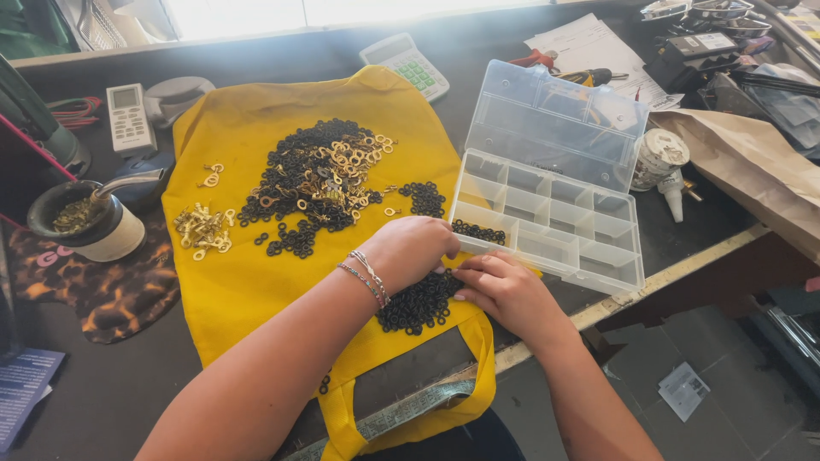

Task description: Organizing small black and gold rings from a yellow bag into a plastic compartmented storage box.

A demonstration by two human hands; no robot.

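Note:
A yellow cloth bag (248, 282) lies flat on the dark worktable. On it sits a big mixed heap of black and gold rings (320, 175), a small gold pile (202, 230) at the left and a pile of black rings (418, 303) near the front edge. My left hand (410, 249), with bracelets on the wrist, rests curled over that front pile. My right hand (504, 286) touches the pile's right side, fingertips pinched together. A clear compartment box (547, 226) stands open just beyond both hands, one cell holding black rings (478, 231).
A calculator (407, 64), a remote (128, 118), a cup with a metal straw (85, 218), papers (598, 47), pliers (547, 61), a tape roll (662, 154) and a brown paper bag (752, 166) surround the cloth. The table edge (675, 273) runs at the right, floor below.

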